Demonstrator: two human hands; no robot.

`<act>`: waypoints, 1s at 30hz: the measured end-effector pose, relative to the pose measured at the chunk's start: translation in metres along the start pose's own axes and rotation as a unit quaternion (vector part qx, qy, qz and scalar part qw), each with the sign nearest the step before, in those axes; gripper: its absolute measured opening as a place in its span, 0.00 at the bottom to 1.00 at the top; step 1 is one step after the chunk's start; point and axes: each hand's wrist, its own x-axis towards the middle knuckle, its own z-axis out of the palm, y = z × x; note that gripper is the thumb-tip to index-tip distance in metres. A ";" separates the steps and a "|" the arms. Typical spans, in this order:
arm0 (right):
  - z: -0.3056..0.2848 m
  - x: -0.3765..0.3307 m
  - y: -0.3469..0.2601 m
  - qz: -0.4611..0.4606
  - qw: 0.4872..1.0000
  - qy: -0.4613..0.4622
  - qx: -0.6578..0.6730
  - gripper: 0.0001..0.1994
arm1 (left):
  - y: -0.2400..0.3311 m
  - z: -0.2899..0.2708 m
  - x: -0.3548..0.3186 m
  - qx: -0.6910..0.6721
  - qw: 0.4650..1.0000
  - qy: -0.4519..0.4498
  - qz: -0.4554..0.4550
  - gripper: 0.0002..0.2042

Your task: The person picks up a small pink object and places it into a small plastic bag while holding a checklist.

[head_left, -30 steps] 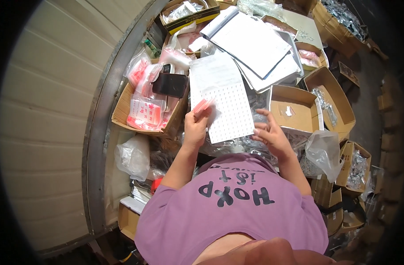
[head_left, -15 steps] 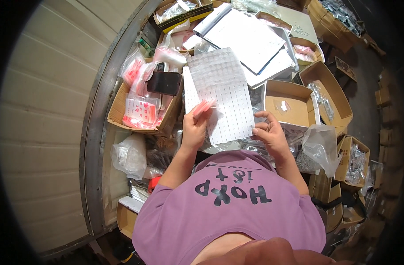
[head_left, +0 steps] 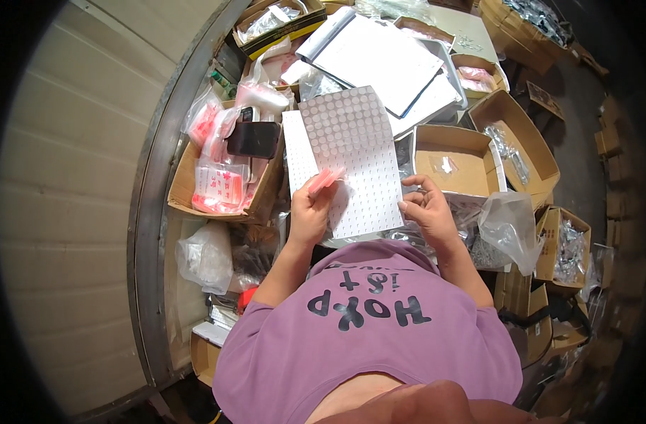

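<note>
My left hand (head_left: 311, 215) is closed on a small stack of clear plastic bags with pink-red edges (head_left: 326, 181). The stack lies over the left part of a white sticker sheet (head_left: 369, 187), which has rows of tiny printed marks. Its upper part is a greyish grid of round outlines (head_left: 345, 121). My right hand (head_left: 429, 212) is at the sheet's lower right edge, thumb and fingers bent round that edge. Whether a single sticker is between the fingertips cannot be made out. Another white sheet (head_left: 297, 147) shows behind, on the left.
On the left, a cardboard box (head_left: 178, 191) holds pink-edged bags, with a black phone (head_left: 253, 139) on top. A clipboard with papers (head_left: 379, 60) lies beyond. To the right are an open carton (head_left: 453, 152), a clear plastic bag (head_left: 506, 226) and a box of metal parts (head_left: 570, 251).
The upper part of the sticker sheet has tilted, and its round outlines show more plainly. Both hands keep nearly the same pose, and the whole view has shifted slightly.
</note>
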 end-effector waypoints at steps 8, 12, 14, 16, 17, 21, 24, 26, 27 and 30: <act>0.005 -0.001 -0.005 -0.008 0.999 0.027 0.016 0.18 | 0.000 0.000 -0.002 0.008 1.000 -0.020 -0.018 0.12; 0.003 0.001 -0.002 -0.009 0.999 0.031 0.005 0.18 | 0.003 0.001 -0.002 0.030 0.998 -0.043 -0.017 0.13; 0.001 0.002 0.000 -0.013 0.999 0.030 0.002 0.17 | 0.005 0.002 -0.002 0.026 0.998 -0.050 -0.018 0.13; 0.000 0.002 0.001 -0.016 0.999 0.029 0.000 0.17 | 0.007 0.002 -0.003 0.023 0.998 -0.056 -0.019 0.13; 0.000 0.002 0.001 -0.017 0.999 0.027 0.000 0.17 | 0.008 0.004 -0.003 0.022 0.998 -0.052 -0.018 0.13; 0.004 0.001 -0.004 -0.018 0.998 0.052 0.027 0.17 | 0.007 0.004 -0.003 0.032 0.998 -0.052 -0.003 0.12; 0.003 0.002 -0.004 -0.025 0.997 0.054 0.048 0.18 | 0.008 0.004 -0.004 0.033 0.997 -0.076 -0.008 0.11; 0.002 0.004 -0.001 -0.029 0.997 0.053 0.040 0.17 | 0.008 0.004 -0.003 0.030 0.996 -0.086 0.000 0.10; 0.001 0.005 0.000 -0.033 0.998 0.052 0.031 0.17 | 0.009 0.005 -0.003 0.028 0.995 -0.096 0.008 0.10; 0.000 0.005 0.000 -0.036 0.998 0.049 0.027 0.17 | 0.012 0.005 -0.004 0.042 0.995 -0.094 -0.005 0.10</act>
